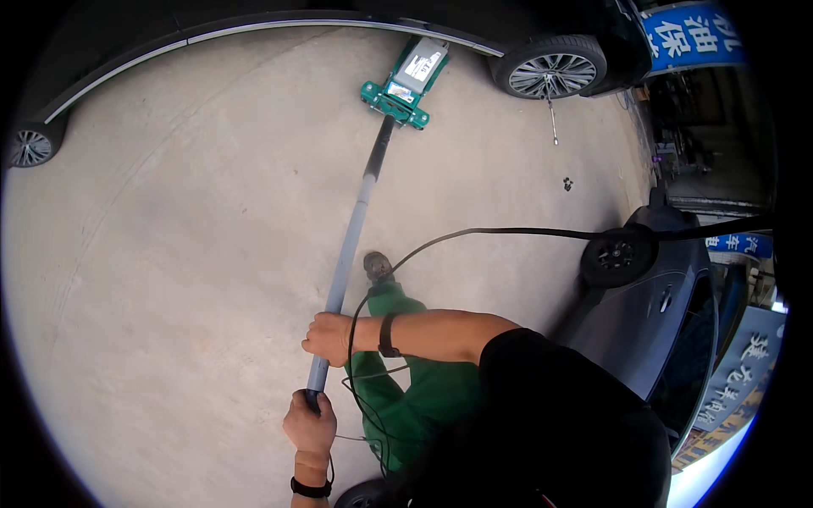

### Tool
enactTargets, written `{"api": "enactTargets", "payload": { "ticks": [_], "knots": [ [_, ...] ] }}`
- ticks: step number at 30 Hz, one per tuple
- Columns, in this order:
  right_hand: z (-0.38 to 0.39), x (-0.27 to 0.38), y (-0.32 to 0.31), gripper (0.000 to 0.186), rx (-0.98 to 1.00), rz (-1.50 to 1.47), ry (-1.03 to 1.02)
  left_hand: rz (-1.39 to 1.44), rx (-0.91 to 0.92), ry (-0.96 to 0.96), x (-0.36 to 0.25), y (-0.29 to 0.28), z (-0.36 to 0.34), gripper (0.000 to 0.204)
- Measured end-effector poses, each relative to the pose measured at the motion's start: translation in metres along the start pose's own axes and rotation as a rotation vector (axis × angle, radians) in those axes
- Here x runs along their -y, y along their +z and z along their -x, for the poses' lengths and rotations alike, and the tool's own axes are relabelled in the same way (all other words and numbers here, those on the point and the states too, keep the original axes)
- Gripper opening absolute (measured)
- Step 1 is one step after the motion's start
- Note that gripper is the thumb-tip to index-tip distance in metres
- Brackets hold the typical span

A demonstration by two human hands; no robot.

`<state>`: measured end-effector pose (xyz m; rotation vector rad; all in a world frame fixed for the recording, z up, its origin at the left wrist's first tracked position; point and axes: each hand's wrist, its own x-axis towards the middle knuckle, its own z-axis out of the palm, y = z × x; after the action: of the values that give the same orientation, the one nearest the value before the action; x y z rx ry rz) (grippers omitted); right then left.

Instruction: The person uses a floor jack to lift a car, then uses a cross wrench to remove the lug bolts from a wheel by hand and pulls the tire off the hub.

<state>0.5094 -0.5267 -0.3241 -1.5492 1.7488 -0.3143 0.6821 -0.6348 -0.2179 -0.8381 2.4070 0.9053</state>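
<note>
A long grey and black handle (346,265) runs up from my hands to a green and silver floor jack (396,96), whose far part reaches under the side of a dark car (254,19). My right hand (328,338) is wrapped round the grey shaft. Lower down, my left hand (310,421) grips the dark end of the same handle. A thin black cable loops past my right wrist.
A front wheel (550,68) has a wrench (555,127) at its hub, with small dark pieces (567,184) on the concrete floor (195,245) below. A rear wheel (34,144) is at left. A grey car (648,322) stands at my right, near signboards (735,364).
</note>
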Motion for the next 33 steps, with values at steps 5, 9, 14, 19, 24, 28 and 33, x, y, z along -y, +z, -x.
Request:
{"api": "enactTargets", "payload": {
  "ticks": [5, 9, 14, 19, 24, 28, 33],
  "knots": [
    [0.092, -0.012, -0.183, 0.024, -0.069, -0.07, -0.077, -0.091, -0.113, 0.283, -0.185, -0.115, 0.015, 0.049],
    [0.099, -0.02, -0.23, 0.028, 0.043, 0.007, -0.124, -0.241, -0.109, 0.291, -0.235, -0.141, 0.002, 0.057],
    [0.04, -0.014, -0.125, 0.025, 0.03, 0.057, -0.17, -0.102, -0.162, 0.189, -0.111, -0.079, 0.0, 0.033],
    [-0.001, -0.016, -0.054, 0.025, 0.082, 0.024, -0.16, -0.014, -0.186, 0.203, -0.017, -0.018, -0.005, 0.022],
    [-0.05, -0.033, 0.043, 0.023, 0.044, -0.024, -0.132, -0.053, -0.171, 0.189, 0.077, 0.054, -0.031, 0.02],
    [-0.093, -0.055, 0.119, 0.02, 0.005, 0.015, -0.122, -0.116, -0.126, 0.145, 0.157, 0.117, -0.061, 0.02],
    [-0.104, -0.06, 0.134, 0.018, 0.068, 0.002, -0.071, -0.219, -0.093, 0.057, 0.18, 0.144, -0.071, 0.017]
  ]
}}
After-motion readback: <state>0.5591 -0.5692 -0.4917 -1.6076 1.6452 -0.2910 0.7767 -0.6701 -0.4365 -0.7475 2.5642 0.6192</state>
